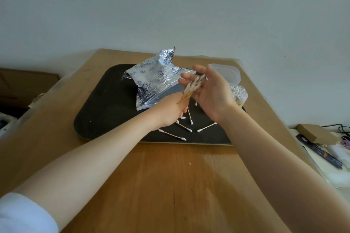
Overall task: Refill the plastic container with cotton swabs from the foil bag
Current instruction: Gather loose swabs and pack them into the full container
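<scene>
**A bundle of swabs held between two hands above the dark mat**

The left hand (171, 108) grips a bundle of cotton swabs (191, 88) by their lower ends, fingers curled round the wooden sticks, so the cotton tips fan up and to the right. The right hand (210, 91) is spread with straight fingers, palm turned toward the bundle; the upper tips lie against or just in front of its fingers, and I cannot tell which. Both hands hover over a black mat (106, 104) lying on the wooden bench (170, 185). Loose swabs (184, 127) lie scattered on the mat just below the hands. The crumpled foil bag (151, 79) rests on the mat behind the left hand, its torn top sticking upward. The plastic container (238, 93), with swabs inside and its clear lid (227, 72) open behind it, sits at the mat's right edge, partly hidden by the right hand
</scene>
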Action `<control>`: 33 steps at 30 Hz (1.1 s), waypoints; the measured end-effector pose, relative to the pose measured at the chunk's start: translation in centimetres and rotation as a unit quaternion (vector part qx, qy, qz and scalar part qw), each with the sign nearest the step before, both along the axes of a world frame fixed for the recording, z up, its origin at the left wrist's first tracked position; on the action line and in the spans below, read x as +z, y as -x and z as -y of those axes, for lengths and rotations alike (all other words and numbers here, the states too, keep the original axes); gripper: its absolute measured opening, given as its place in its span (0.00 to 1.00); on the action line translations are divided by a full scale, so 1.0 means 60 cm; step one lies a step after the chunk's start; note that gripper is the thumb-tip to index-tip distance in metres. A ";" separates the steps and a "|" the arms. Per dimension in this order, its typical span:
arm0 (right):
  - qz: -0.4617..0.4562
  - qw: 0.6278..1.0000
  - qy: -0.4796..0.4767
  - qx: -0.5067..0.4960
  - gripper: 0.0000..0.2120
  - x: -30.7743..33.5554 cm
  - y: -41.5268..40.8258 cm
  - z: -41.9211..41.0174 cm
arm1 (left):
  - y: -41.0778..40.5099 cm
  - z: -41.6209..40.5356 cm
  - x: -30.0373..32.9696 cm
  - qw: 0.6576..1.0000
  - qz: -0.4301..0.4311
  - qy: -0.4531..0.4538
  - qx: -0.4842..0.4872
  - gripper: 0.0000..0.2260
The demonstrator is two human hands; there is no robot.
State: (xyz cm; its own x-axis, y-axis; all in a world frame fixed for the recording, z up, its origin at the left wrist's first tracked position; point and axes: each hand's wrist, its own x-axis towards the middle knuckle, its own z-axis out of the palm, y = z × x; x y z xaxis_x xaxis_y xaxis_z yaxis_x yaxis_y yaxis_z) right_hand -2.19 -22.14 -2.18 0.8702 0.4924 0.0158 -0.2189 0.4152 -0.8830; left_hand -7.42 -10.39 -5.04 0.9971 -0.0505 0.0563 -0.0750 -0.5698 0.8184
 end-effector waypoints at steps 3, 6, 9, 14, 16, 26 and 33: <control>0.144 0.980 0.124 -0.061 0.12 -0.002 -0.005 -0.010 | 0.000 0.001 0.005 0.998 -0.044 0.031 -0.028 0.12; 0.259 0.933 0.221 -0.115 0.14 -0.011 -0.005 -0.012 | 0.001 0.001 0.007 0.993 -0.079 0.064 -0.052 0.11; 0.350 0.863 0.353 -0.092 0.18 -0.019 -0.005 -0.006 | 0.004 0.002 0.013 0.985 -0.098 0.131 -0.062 0.10; 0.338 0.883 0.316 -0.084 0.26 -0.021 -0.001 0.002 | 0.001 0.000 0.025 0.990 -0.091 0.093 -0.055 0.10; 0.413 0.824 0.363 -0.136 0.13 -0.026 -0.004 0.000 | -0.003 0.001 0.031 0.991 -0.091 0.080 -0.058 0.08; 0.405 0.802 0.388 -0.205 0.15 -0.041 -0.024 0.017 | -0.028 0.013 0.033 0.927 -0.082 0.355 0.094 0.16; 0.505 0.768 0.364 -0.151 0.10 -0.031 -0.021 0.026 | -0.062 0.043 0.023 0.912 -0.068 0.362 0.184 0.15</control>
